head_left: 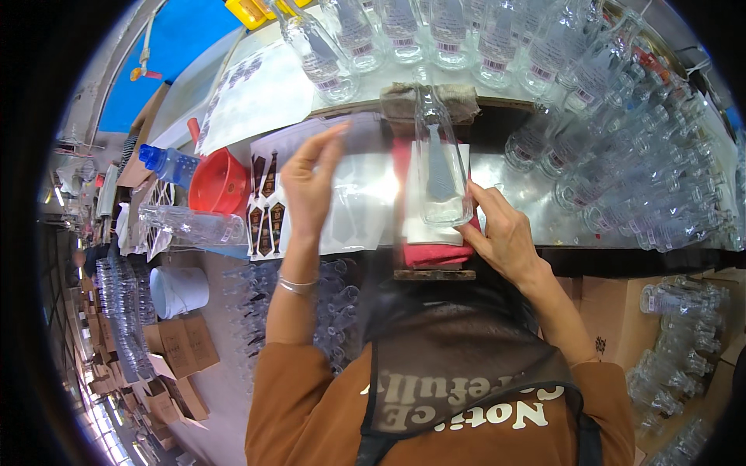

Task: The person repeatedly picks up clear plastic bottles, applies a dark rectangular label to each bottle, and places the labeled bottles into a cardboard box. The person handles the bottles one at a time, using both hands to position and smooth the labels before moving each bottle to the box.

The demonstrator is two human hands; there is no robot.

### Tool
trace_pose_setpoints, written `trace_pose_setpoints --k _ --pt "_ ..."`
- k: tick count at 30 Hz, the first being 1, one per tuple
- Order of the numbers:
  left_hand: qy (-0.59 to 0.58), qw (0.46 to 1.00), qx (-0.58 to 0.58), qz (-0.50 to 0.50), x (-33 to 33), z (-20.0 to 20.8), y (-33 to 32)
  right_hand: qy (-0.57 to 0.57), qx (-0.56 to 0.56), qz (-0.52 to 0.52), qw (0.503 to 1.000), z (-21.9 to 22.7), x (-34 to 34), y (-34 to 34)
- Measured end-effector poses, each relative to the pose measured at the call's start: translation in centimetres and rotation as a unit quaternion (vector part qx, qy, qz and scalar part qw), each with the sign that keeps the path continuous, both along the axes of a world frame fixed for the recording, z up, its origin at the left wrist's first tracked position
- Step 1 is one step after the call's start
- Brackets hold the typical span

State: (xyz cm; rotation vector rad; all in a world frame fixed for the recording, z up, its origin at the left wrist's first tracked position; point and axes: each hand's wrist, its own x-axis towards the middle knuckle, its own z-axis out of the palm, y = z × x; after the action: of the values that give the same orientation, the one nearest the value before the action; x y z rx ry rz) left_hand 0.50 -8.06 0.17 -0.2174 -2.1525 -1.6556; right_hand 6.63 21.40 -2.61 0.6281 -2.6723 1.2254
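My right hand [505, 233] grips the base end of a clear glass bottle [447, 210], thumb below and fingers along its side. The bottle lies on a white and red cloth-padded rest [435, 255], its neck on a rolled brown cloth [465, 102]. A grey tie-shaped patch [441, 167] shows on the bottle. My left hand [308, 182] is raised left of the bottle, apart from it, fingers drawn together in a pinch. Whatever it may hold is too blurred to make out. Below it lies a sheet with dark tie-shaped stickers [266, 221] along its left side.
Many upright glass bottles [497, 46] line the far shelf and the right side [645, 179]. At left are a red plastic basin [219, 182], a blue-capped bottle [167, 165] and a lying glass bottle [194, 225]. A white bucket [179, 291] and cardboard boxes [183, 346] stand lower left.
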Motion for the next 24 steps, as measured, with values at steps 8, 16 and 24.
trace_pose_setpoints --k 8,16,24 --pt "0.229 0.888 -0.387 -0.092 2.2 2.0 7.6 0.004 0.027 0.004 1.000 0.8 -0.2 -0.1" --pt "0.119 0.945 -0.273 -0.134 3.0 0.7 7.0 0.015 0.039 0.017 0.999 0.7 -0.6 0.4" --pt "0.048 0.960 -0.267 -0.062 2.3 -0.6 8.3 -0.034 -0.022 0.069 0.997 0.9 -1.4 2.4"
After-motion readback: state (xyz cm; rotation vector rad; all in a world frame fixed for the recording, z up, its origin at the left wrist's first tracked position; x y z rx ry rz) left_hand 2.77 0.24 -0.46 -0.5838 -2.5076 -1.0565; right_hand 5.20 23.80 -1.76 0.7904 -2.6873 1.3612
